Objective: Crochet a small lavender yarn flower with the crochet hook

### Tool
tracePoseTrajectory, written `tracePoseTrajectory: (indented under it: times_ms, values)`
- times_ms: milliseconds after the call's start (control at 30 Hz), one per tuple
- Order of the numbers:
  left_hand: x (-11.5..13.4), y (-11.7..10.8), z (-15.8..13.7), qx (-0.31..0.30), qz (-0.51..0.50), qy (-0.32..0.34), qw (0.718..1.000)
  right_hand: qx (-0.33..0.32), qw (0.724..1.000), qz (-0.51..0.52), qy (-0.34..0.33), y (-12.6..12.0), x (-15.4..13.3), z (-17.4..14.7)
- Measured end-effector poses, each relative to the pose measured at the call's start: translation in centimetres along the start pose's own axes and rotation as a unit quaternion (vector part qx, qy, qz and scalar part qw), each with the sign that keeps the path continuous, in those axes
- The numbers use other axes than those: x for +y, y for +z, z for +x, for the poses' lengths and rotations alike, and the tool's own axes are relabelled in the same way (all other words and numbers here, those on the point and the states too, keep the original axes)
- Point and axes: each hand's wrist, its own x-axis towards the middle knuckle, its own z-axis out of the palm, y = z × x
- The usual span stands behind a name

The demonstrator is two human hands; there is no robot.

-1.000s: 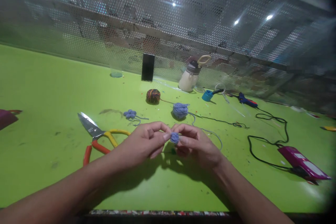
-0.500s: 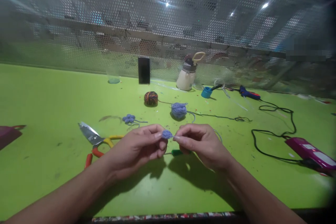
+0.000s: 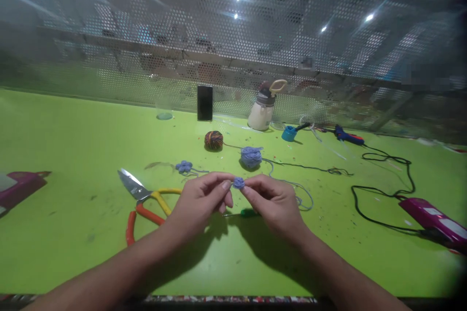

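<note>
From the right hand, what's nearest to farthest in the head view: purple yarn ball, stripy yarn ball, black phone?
From the right hand:
1. Purple yarn ball, just beyond it.
2. Stripy yarn ball, farther back, leftward.
3. Black phone, upright near the back.

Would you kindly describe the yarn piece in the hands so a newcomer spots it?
Above the green table, the left hand and right hand are close together. Between them is the small periwinkle yarn piece, held up, unlike the similarly coloured ball and flower behind.
</note>
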Motion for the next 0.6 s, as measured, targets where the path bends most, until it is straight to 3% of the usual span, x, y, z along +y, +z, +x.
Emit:
tracePoseTrajectory:
  times_ms: [133, 233, 300, 367, 600]
  values:
    - [-0.1, 0.5, -0.7, 0.047, 0.127, 0.12, 0.983, 0.012, 1.0, 0.007, -0.015, 0.1, -0.2, -0.2]
    - [-0.4, 0.3, -0.8, 0.058, 0.225, 0.226, 0.946, 0.011, 1.0, 0.005, -0.027, 0.3, -0.5, -0.3]
    - [-0.8, 0.0, -0.7, 0.052, 0.274, 0.26, 0.925, 0.005, 0.999, -0.001, -0.036, 0.4, -0.5, -0.4]
    - [-1.2, -0.3, -0.6, 0.041, 0.292, 0.258, 0.92, 0.0, 0.999, -0.008, -0.043, 0.5, -0.5, -0.5]
    - [-1.6, -0.1, -0.3, 0.057, 0.234, 0.191, 0.952, -0.006, 1.0, 0.004, -0.01, 0.9, 0.1, -0.4]
